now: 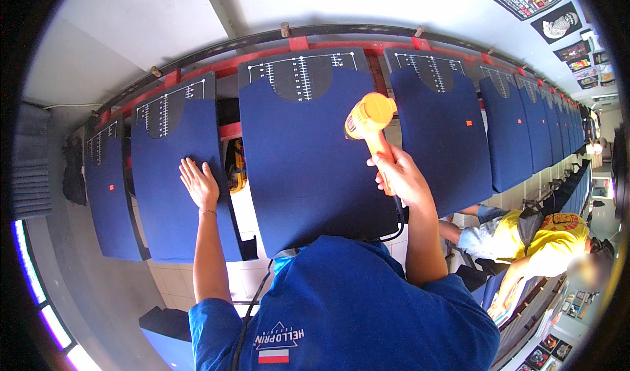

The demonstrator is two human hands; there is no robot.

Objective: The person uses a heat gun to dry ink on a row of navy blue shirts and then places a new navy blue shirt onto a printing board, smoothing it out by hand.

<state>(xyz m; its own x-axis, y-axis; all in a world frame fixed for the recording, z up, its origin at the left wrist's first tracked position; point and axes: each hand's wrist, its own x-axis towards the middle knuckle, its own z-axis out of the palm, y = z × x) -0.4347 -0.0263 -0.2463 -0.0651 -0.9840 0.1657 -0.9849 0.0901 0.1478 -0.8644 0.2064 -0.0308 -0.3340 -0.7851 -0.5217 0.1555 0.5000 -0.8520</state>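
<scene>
Past L fingers [190, 169], far side: blk bar [354, 29] w/ wooden pegs [285, 29], red frame [298, 43] just below it. Just R of same fingers, yel/blk item [237, 164] down in a gap, kind unclear. Well L of them: dk bundle [73, 172], then pleated blue fabric [31, 180]; bright window [55, 326] nearer the body. Well R of R fingers [374, 161]: co-worker [535, 249] bending, yel top [558, 236], lt-blue shorts [479, 238]. Past R fingers, far R: wall posters [558, 24], mostly blk. Wht floor tiles [170, 293] under L fingers' side.
</scene>
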